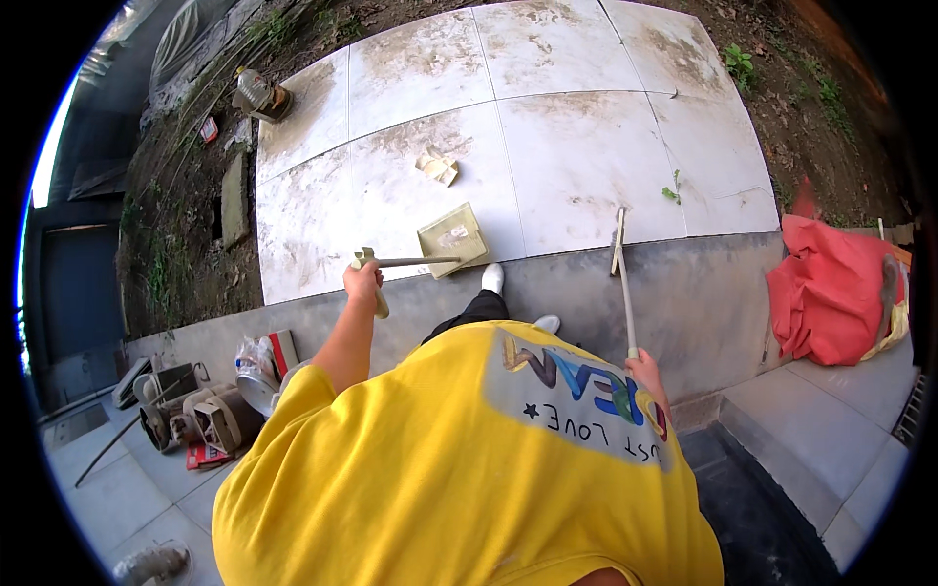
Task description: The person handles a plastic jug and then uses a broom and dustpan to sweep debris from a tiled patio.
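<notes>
My left hand [363, 282] is closed round the handle of a long-handled dustpan [453, 238], whose pale yellow-green pan rests on the near edge of the white tiles. Some light debris lies inside the pan. On the other side, my right hand [645, 370] grips the pale stick of a broom [619, 245]; its narrow head sits at the tile edge, partly over the grey concrete strip. Just beyond the pan, a crumpled piece of cream paper or card [438, 167] lies on the tiles. A small green sprig [673, 192] lies farther right.
Dirt smears mark the white tiles [579, 146]. A plastic bottle [256, 88] in a dark container stands at their far left corner. A red cloth or sheet [828, 293] is heaped at right. Old pipe-like parts [220, 417] lie at left. Soil borders the tiles.
</notes>
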`<state>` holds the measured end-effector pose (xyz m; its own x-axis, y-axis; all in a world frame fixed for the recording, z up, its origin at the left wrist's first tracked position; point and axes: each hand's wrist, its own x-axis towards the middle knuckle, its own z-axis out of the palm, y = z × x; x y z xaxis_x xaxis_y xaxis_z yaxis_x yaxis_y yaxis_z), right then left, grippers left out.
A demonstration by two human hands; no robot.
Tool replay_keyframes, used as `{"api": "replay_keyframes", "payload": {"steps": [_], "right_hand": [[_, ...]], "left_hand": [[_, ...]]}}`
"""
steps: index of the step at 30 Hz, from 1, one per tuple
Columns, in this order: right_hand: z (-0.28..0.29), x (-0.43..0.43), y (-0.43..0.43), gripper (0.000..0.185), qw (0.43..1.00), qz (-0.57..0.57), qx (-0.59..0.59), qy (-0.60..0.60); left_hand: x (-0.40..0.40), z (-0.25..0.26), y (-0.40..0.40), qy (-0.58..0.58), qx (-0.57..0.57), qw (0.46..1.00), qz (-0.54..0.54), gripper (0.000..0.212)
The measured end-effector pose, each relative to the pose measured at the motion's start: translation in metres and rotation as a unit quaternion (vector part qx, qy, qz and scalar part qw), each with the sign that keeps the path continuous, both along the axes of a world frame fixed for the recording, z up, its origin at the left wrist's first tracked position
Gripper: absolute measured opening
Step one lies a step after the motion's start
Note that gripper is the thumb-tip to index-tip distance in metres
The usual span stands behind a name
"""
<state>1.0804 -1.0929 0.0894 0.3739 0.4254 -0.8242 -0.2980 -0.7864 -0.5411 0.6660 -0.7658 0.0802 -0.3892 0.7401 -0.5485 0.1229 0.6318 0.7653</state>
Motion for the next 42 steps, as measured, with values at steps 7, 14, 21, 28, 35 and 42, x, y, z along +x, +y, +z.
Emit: {"api": "replay_keyframes", "payload": {"steps": [7, 14, 21, 28, 35, 42], "right_hand": [[0.016, -0.017, 0.077, 0.059, 0.993, 0.090, -0.011, 0.079], [-0.006, -0.068, 0.197, 0.054, 0.946, 0.301, -0.038, -0.116], [-0.049, -0.109, 0.354, 0.047, 0.801, 0.511, -0.050, -0.307], [-0.024, -0.165, 0.430, 0.049, 0.675, 0.642, -0.197, -0.305], [0.010, -0.167, 0.383, 0.050, 0.625, 0.715, -0.171, -0.265], [0.034, -0.146, 0.357, 0.052, 0.632, 0.698, -0.153, -0.299]], "left_hand": [[-0.021, -0.010, 0.031, 0.021, 0.005, 1.000, -0.015, 0.009], [-0.059, -0.041, 0.094, 0.078, -0.015, 0.984, -0.160, 0.039], [-0.076, -0.065, 0.170, 0.190, -0.081, 0.912, -0.355, 0.045], [-0.103, -0.098, 0.198, 0.213, -0.101, 0.897, -0.373, 0.046], [-0.126, -0.088, 0.189, 0.225, -0.105, 0.903, -0.350, 0.041], [-0.148, -0.090, 0.179, 0.234, -0.068, 0.904, -0.352, 0.039]]}}
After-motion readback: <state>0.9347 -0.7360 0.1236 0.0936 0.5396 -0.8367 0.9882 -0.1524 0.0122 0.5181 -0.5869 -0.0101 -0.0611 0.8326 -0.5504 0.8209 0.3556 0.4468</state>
